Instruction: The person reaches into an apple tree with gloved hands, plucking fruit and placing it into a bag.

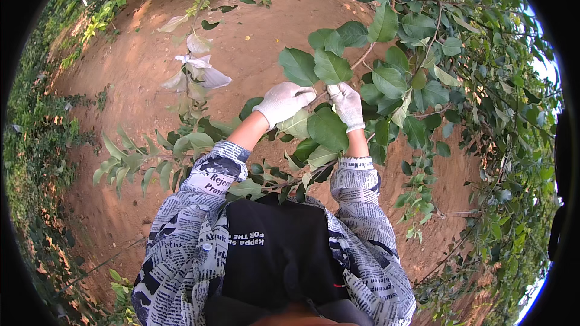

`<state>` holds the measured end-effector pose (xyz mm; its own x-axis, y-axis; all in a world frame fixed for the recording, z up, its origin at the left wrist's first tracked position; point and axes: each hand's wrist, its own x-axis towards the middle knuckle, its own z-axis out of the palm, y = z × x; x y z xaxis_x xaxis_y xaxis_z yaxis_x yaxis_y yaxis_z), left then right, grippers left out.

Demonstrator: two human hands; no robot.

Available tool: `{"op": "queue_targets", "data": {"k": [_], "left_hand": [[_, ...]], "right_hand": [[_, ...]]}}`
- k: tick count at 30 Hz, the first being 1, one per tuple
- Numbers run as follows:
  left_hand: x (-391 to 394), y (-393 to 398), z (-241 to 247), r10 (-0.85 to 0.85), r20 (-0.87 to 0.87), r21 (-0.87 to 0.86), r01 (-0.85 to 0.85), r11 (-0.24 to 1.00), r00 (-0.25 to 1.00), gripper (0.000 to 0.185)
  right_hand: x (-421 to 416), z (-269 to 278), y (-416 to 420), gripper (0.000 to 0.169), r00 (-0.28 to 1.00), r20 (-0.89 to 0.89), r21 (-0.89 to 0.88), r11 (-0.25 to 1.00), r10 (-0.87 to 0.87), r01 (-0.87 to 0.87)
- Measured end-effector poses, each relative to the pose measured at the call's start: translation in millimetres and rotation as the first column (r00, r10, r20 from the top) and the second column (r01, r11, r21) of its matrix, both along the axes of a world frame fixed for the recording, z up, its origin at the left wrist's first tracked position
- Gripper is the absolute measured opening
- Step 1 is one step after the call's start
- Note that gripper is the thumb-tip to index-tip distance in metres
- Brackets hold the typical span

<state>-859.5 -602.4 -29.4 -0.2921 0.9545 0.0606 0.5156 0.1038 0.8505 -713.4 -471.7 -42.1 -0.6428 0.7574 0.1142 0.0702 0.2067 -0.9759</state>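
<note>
Both my hands wear white knit gloves and meet at a thin leafy branch [320, 98] in front of my chest. My left hand [284, 103] has its thumb and fingers closed at the branch, just below a large green leaf [297, 67]. A short gap to the right, my right hand [348, 106] is curled with its fingertips pinched at the same branch, near a leaf base. Whatever small part lies within its fingertips is hidden. Below and between the hands hangs a broad green leaf [329, 128]. A paler leaf underside [294, 124] shows under my left hand.
Dense tree foliage [494, 99] fills the right side. A leafy shoot [154, 163] reaches left past my left forearm, and another branch [290, 183] crosses before my chest. Whitish, wilted-looking leaves [199, 70] hang at upper left. Bare brown soil [136, 68] lies beneath; shrubs [41, 145] line the left.
</note>
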Motion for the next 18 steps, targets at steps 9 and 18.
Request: {"op": "queue_targets", "data": {"k": [9,18], "left_hand": [[2.6,3.3,-12.7,0.195,-0.156,0.054,-0.188,0.981,0.968,0.03],[51.0,-28.2,-0.4,0.402,-0.477,0.358,-0.245,0.901,0.782,0.026]], "right_hand": [[-12.0,-15.7,11.3,0.026,0.987,-0.112,-0.082,0.988,0.118,-0.128],[-17.6,-17.6,16.0,0.032,0.948,-0.158,-0.118,0.948,0.275,-0.295]]}}
